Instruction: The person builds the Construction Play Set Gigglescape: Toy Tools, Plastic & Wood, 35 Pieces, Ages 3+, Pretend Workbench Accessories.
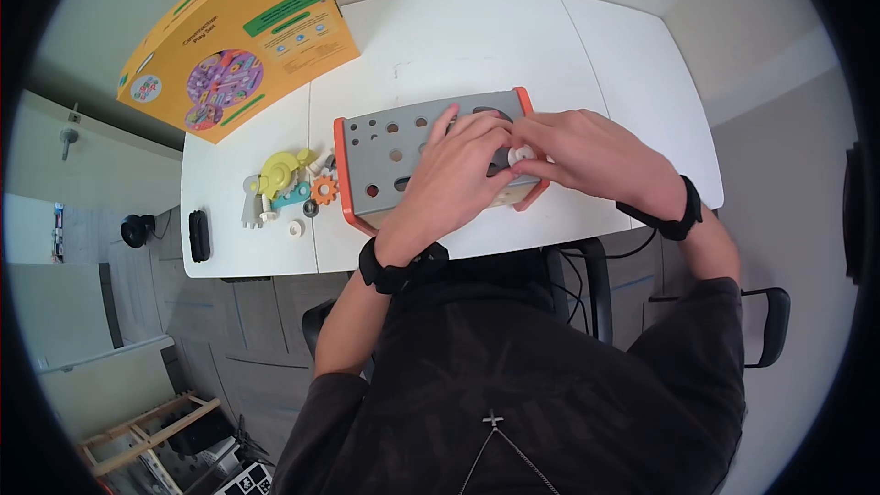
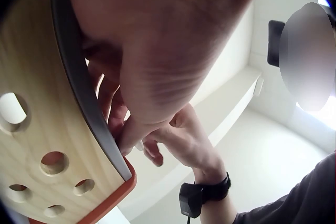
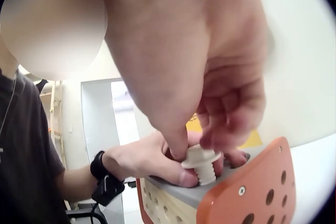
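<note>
A white plastic toy bolt with a thick thread stands at the right end of the toy workbench's grey top. My right hand pinches the bolt's head between thumb and fingers. Spread over the top, my left hand has its thumb right beside the bolt's thread, with its other fingers partly hidden behind. The bolt's lower tip shows close over the grey surface in the right wrist view. Orange end panels and a wooden side with round holes form the workbench's body.
Left of the workbench lie several toy parts: a yellow-green piece, an orange gear, a teal strip and a small white ring. A black case lies at the table's left edge. Behind stands a large yellow box.
</note>
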`<move>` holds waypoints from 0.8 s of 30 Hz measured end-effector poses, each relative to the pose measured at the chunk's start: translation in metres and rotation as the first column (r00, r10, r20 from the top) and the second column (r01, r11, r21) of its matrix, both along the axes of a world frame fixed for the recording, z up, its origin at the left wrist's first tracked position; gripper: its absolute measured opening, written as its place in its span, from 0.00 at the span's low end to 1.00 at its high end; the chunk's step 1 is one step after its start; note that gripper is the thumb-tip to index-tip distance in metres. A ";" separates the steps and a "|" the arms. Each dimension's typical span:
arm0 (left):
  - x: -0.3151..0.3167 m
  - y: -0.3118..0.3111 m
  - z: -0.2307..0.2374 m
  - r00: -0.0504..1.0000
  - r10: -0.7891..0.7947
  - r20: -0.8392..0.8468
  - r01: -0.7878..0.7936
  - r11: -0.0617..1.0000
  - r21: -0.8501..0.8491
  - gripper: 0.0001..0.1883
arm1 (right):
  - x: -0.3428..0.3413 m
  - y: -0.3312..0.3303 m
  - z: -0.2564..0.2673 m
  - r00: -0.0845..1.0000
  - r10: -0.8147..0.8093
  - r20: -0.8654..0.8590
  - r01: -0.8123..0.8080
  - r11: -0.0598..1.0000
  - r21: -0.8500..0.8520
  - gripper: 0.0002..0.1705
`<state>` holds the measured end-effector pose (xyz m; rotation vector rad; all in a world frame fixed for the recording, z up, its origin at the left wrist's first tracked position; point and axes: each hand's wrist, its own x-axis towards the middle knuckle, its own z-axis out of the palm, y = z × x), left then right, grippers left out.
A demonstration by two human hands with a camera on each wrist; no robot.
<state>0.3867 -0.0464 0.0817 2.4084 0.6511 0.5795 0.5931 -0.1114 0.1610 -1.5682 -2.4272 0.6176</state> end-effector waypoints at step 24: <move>0.000 -0.002 0.008 1.000 -0.008 -0.010 0.007 0.999 -0.053 0.18 | -0.035 0.008 0.019 0.837 -0.149 0.527 0.310 0.922 -0.231 0.15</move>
